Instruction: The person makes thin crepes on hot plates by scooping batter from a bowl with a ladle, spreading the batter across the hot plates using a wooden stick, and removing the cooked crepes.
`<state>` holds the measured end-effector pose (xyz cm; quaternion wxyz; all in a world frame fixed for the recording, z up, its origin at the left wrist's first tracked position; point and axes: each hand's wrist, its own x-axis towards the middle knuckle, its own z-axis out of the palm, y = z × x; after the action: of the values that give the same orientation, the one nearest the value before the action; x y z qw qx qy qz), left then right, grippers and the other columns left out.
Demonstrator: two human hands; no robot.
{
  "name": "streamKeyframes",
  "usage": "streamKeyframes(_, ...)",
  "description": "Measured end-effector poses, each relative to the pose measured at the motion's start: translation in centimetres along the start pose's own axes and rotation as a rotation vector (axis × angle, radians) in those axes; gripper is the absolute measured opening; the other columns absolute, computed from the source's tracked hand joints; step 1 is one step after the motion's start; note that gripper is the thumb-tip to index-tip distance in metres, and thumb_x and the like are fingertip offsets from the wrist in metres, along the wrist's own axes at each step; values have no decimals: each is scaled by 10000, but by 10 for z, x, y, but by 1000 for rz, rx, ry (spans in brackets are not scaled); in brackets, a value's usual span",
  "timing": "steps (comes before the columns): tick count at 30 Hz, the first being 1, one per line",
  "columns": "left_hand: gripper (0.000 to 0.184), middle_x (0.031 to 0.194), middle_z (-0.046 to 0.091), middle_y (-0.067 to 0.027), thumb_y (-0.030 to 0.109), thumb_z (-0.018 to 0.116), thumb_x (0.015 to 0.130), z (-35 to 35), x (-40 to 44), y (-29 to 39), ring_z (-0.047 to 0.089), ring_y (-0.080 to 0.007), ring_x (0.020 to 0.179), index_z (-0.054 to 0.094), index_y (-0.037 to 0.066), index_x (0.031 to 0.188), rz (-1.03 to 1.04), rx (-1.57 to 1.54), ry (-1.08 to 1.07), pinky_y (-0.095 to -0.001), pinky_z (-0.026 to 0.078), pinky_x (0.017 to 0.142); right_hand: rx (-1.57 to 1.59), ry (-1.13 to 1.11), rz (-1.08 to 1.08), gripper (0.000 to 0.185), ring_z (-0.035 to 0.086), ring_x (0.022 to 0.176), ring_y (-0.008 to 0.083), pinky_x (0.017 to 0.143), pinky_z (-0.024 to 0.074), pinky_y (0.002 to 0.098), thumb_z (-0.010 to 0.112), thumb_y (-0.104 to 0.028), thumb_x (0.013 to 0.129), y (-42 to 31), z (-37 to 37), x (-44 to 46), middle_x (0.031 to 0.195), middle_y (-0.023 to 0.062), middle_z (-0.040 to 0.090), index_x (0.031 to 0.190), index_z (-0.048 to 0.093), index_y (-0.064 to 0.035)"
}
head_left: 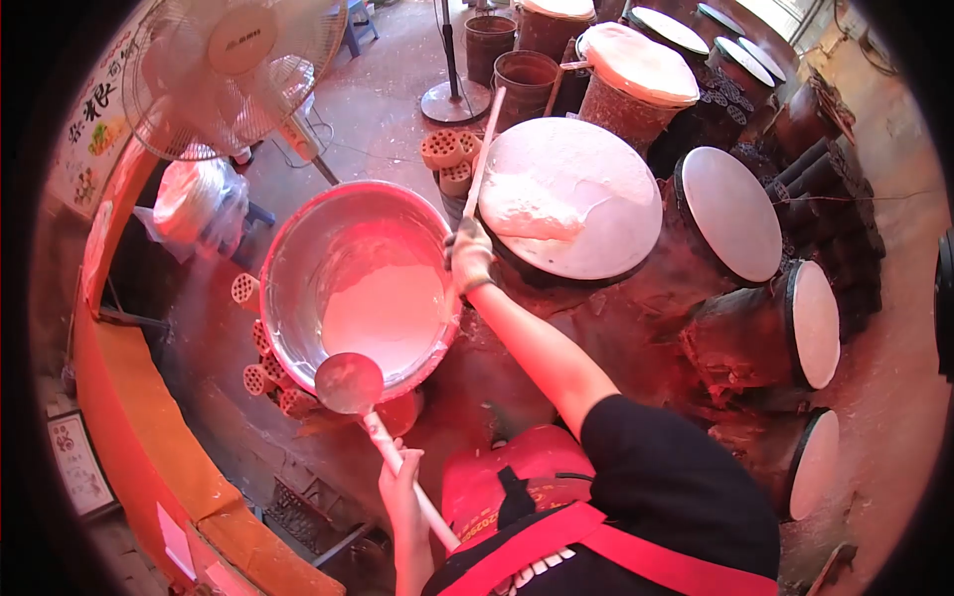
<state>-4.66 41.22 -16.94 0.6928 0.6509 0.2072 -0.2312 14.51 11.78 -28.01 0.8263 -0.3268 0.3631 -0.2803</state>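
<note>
My left hand (402,487) is closed around the long pale handle of a ladle (350,383), whose round bowl is over the near rim of a large metal basin (288,260). Pale batter (386,310) lies in the basin. My right hand (470,256), in a work glove, grips a long wooden stick (486,149) that points away from me. This hand is between the basin and a round griddle (596,260). Pale batter (537,214) is spread over the griddle, thicker and lumpy at its left part.
More round-topped stoves curve along the right, including a pale disc (730,214). Perforated briquettes (449,151) stand behind the griddle. A fan (238,45) is at upper left, above a plastic-wrapped bundle (202,204). An orange counter (149,397) borders the left.
</note>
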Motion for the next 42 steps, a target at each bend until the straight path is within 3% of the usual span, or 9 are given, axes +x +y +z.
streamKeyframes(3, 123, 1225, 486, -159, 114, 607, 832, -32, -1, -13, 440, -177, 1149, 615, 7, 892, -25, 28, 29, -280, 328, 937, -30, 18, -88, 329, 429, 333, 142, 296, 376, 297, 452, -467, 908, 36, -17, 18, 545, 25, 496, 907, 438, -138)
streamKeyframes(4, 123, 1225, 486, -159, 114, 607, 832, -36, 0, -16, 440, -177, 1149, 615, 7, 892, -34, 18, 37, -280, 328, 937, 180, -54, 210, 338, 417, 328, 125, 292, 362, 277, 444, -478, 908, 9, -23, -13, 510, 4, 447, 930, 443, -141)
streamKeyframes(7, 116, 1179, 512, -141, 115, 602, 841, -30, 5, -17, 381, -197, 1221, 615, 14, 898, -8, -20, -20, -301, 280, 982, -43, 168, -105, 352, 360, 324, 97, 284, 305, 260, 420, -479, 916, 22, -45, -53, 499, -18, 407, 1074, 471, -169)
streamKeyframes(13, 103, 833, 548, 0, 125, 619, 830, 11, 17, 5, 486, -89, 833, 594, 37, 877, 32, 26, -209, -233, 354, 786, -200, 226, -24, 299, 351, 363, 86, 322, 303, 251, 474, -447, 914, -35, -99, -129, 576, -19, 426, 1107, 467, -219)
streamKeyframes(22, 122, 918, 549, -20, 100, 618, 826, 25, 10, 1, 500, -92, 887, 585, 31, 921, 65, -53, -254, -242, 353, 845, 219, 47, 71, 236, 354, 385, 87, 342, 278, 232, 516, -415, 907, -71, -113, -102, 594, -4, 451, 887, 440, -193)
streamKeyframes(24, 133, 939, 550, -26, 93, 613, 828, 27, 6, 1, 508, -98, 916, 584, 20, 936, 63, -82, -256, -254, 353, 880, -95, -37, 186, 232, 366, 385, 91, 332, 277, 250, 513, -396, 914, -69, -82, -119, 582, 0, 456, 981, 483, -176)
streamKeyframes(26, 421, 1006, 548, -70, 58, 561, 856, 29, 5, 0, 551, -125, 945, 415, -79, 1226, 23, -63, -279, -254, 402, 938, -213, -128, 223, 290, 366, 394, 83, 332, 282, 245, 515, -410, 911, -52, -102, -124, 588, -7, 457, 1101, 492, -192)
streamKeyframes(38, 108, 1225, 479, -130, 71, 587, 834, 85, -6, -15, 497, -124, 1070, 601, 22, 929, 31, 26, -295, -245, 377, 936, -167, -18, 136, 460, 337, 379, 84, 354, 240, 240, 482, -512, 884, -124, -189, -125, 527, -12, 397, 707, 489, -87)
streamKeyframes(42, 110, 1204, 490, -137, 83, 587, 842, 117, -14, -6, 457, -149, 1158, 604, 31, 938, -13, 15, -349, -261, 352, 977, -443, -287, 350, 300, 339, 380, 74, 352, 264, 222, 552, -459, 875, -147, -193, -155, 576, -8, 467, 965, 534, -174)
